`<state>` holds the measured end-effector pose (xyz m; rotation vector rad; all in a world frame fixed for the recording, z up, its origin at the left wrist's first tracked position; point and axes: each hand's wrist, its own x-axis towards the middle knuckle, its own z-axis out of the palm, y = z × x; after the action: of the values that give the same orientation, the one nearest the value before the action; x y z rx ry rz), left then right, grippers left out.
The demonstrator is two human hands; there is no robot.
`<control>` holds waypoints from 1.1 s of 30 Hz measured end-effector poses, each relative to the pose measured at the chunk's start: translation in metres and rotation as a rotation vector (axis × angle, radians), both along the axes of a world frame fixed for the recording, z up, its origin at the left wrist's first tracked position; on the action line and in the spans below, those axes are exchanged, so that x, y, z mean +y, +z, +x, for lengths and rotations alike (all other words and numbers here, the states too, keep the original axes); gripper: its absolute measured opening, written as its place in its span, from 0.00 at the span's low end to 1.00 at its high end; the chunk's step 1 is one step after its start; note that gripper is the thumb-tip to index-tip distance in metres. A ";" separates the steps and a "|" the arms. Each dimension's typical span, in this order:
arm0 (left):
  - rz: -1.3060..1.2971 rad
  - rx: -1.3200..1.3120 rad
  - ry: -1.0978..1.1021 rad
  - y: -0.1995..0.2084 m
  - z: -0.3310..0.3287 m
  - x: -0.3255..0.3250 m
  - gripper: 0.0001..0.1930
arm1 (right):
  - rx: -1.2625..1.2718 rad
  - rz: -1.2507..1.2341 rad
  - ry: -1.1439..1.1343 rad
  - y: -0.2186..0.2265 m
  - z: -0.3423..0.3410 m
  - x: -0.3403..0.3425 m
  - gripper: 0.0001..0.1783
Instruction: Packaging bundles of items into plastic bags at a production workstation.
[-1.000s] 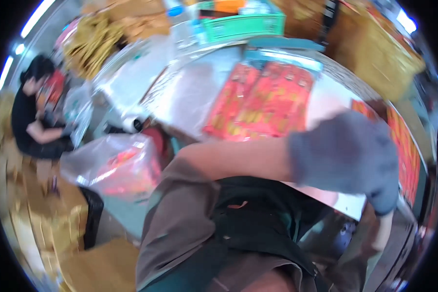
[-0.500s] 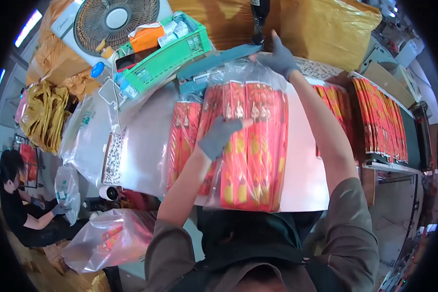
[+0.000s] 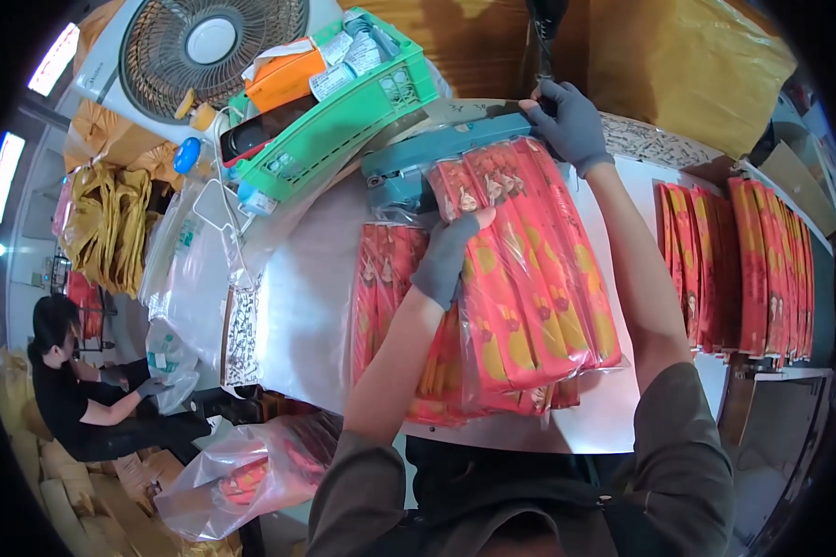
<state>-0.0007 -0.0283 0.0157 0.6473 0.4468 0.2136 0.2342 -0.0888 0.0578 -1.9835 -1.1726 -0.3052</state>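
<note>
A clear plastic bag of long red-and-yellow printed packets (image 3: 539, 288) lies tilted over the worktable, its top end against a blue-grey bar-shaped device, seemingly a bag sealer (image 3: 409, 160). My left hand (image 3: 448, 260), in a grey fingertip-less glove, grips the bag's left side with the thumb over its front. At the sealer's right end, my right hand (image 3: 571, 125), gloved alike, has its fingers bent and fingertips close together; what they hold, if anything, is hidden. More bagged red packets (image 3: 381, 278) lie beneath and left of my left forearm.
A green basket (image 3: 344, 139) with boxes stands at the back left beside a fan (image 3: 212, 46). Stacked red packets (image 3: 776, 269) stand at right. A black tool (image 3: 545, 28) hangs above my right hand. At far left a seated person (image 3: 74, 390) handles a clear bag.
The bag of packets has tilted, its lower end swinging right and uncovering packets beneath. My right hand's spread fingers have curled together by the sealer. The whole view has shifted.
</note>
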 end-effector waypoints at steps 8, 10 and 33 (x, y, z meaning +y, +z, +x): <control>-0.045 -0.075 0.028 -0.005 0.011 -0.006 0.20 | -0.077 -0.140 -0.008 0.002 0.005 0.001 0.19; -0.020 -0.070 0.077 -0.007 0.007 0.000 0.20 | -0.061 -0.188 0.004 0.005 0.001 -0.002 0.23; 0.419 -0.109 0.069 0.056 -0.140 -0.107 0.30 | 1.621 0.273 0.679 -0.089 -0.202 -0.227 0.43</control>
<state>-0.1404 -0.1356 0.0721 1.0252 0.3207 0.4123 0.0324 -0.3155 -0.0308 -0.8754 -0.5073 1.2016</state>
